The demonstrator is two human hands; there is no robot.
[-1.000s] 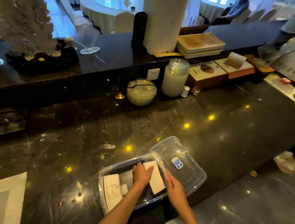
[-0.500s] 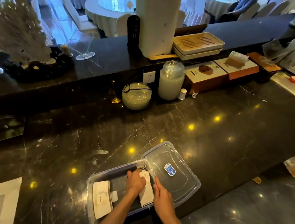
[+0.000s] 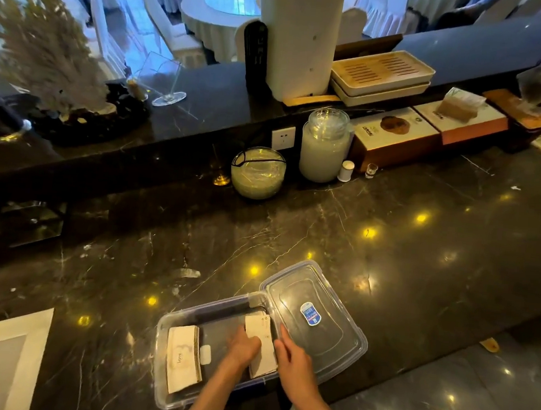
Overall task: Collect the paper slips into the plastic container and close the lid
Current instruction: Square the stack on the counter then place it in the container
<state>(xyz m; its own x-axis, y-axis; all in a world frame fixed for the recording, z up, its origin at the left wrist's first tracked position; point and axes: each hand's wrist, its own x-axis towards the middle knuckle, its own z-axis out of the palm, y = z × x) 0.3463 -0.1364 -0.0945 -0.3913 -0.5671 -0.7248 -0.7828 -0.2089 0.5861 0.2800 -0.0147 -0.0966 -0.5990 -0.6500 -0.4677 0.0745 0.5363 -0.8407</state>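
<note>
A clear plastic container (image 3: 164,387) sits at the near edge of the dark marble counter. Its clear lid (image 3: 338,310) with a blue sticker lies flat beside it on the right, overlapping the right rim. Inside, a stack of paper slips (image 3: 182,359) lies at the left end and a second stack (image 3: 261,343) at the right end. My left hand (image 3: 241,348) is inside the container, fingers curled against the left side of the right stack. My right hand (image 3: 292,362) rests with fingers extended along that stack's right side, at the container's rim.
A round glass bowl (image 3: 258,173), a tall lidded glass jar (image 3: 325,146), a small white shaker (image 3: 346,171) and boxes (image 3: 397,135) line the counter's back. A white sheet (image 3: 1,355) lies at the near left. The counter edge drops to the floor on the right.
The right stack of slips has gone from tilted across the corner to lying straighter along the container's right end. Both hands stayed on it; the camera shifted a little.
</note>
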